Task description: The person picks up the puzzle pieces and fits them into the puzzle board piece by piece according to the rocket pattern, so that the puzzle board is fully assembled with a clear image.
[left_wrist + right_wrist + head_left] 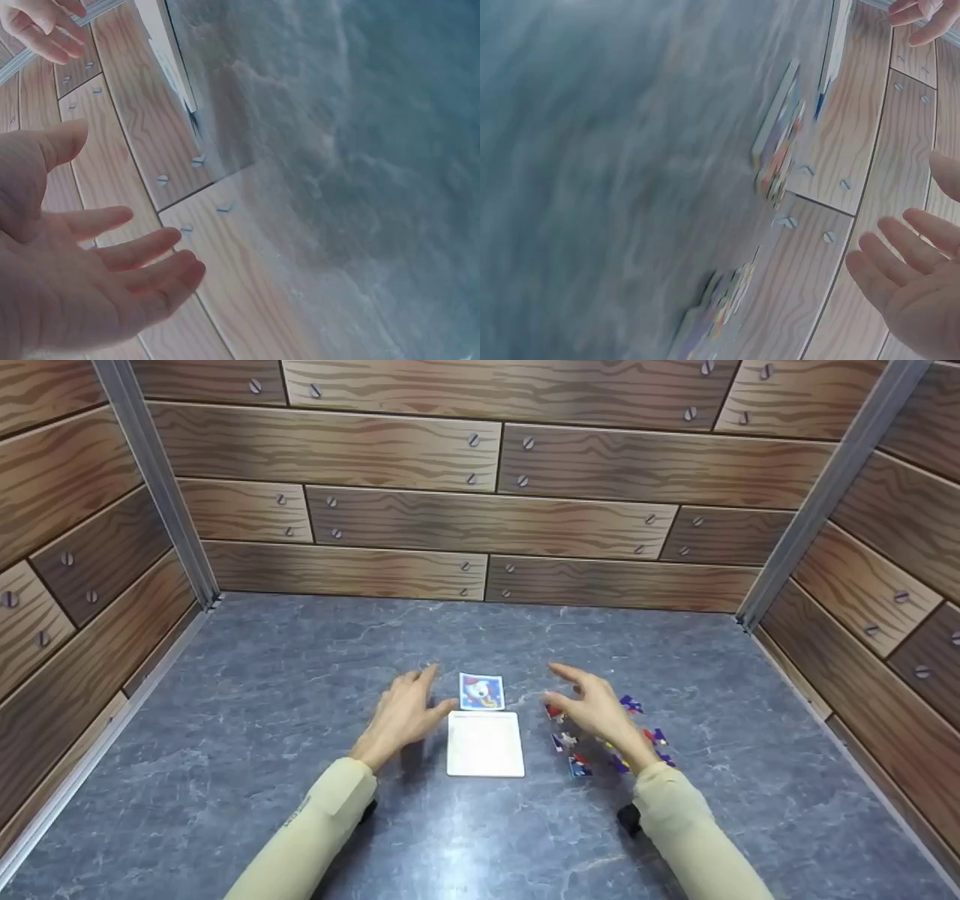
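My left hand [401,711] hovers to the left of a white square board [485,744], fingers extended and holding nothing. In the left wrist view the left hand [97,277] shows its palm with relaxed fingers. Just behind the board lies a small picture card [481,692] with a white cartoon animal on blue. On the other side, my right hand [592,706] is held above several colourful jigsaw pieces [579,766], partly hiding them. The right wrist view shows the right hand [922,277] bare-palmed, apart from the pieces [780,150].
A grey marbled tabletop [300,645] lies under everything. Wood-patterned panels [480,517] wall it at the back and both sides, with metal posts [161,487] at the back corners.
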The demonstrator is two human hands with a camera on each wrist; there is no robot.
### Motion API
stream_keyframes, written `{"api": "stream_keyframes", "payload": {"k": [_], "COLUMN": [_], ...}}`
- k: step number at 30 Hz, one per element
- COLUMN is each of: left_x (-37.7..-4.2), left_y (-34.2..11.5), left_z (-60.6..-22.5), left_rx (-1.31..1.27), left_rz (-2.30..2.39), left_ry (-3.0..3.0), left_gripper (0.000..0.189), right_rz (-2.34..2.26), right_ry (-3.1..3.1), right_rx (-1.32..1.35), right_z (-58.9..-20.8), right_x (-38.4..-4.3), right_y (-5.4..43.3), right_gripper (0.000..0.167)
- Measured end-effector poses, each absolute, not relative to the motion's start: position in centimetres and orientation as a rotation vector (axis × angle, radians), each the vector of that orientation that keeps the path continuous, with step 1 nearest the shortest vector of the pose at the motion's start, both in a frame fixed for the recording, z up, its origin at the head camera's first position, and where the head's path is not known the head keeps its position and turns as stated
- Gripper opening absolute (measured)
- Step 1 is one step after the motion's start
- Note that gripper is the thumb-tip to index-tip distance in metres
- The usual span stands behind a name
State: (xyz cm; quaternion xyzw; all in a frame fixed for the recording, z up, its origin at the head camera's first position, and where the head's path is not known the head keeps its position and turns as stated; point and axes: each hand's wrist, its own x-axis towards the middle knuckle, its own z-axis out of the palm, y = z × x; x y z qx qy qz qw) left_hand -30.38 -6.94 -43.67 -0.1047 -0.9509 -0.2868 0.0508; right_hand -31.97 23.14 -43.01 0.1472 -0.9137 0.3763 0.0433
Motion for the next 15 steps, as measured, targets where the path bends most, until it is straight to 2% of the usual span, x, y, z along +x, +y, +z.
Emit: {"api": "stream_keyframes", "payload": {"k": [7,15], "left_x": [-30.9,-31.4], "left_y": [-7.0,-7.3], "left_z": [-44.2,-44.4], "left_rx": [-0.341,-0.286], "left_rz": [-1.210,-1.549], "left_ry": [-2.857,-2.949], "left_gripper": [0.054,0.057], "right_rz": [1.543,1.797], "right_ry": [-2.829,-2.898], "right_rx": [0.353,0.268], "right_z": [-43.3,-43.5], "right_x": [-32.9,-34.3], "right_y": [24.5,25.9], "right_gripper": [0.046,0.047]}}
